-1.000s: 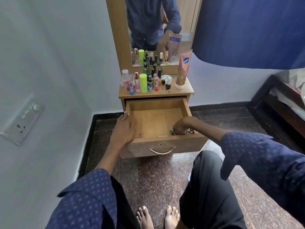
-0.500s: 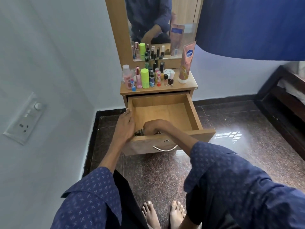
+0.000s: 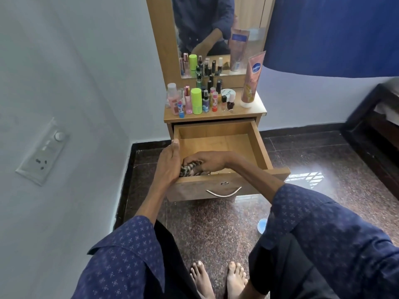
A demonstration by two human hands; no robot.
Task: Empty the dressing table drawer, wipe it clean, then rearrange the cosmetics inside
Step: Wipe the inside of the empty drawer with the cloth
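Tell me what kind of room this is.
Probably a bedroom corner: a small wooden dressing table with a tall mirror, rows of cosmetic bottles on its top, and what looks like a dark wooden bed frame at the right edge.

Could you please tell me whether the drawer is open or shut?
Open: the drawer is pulled out, its bare wooden floor visible beyond the right hand.
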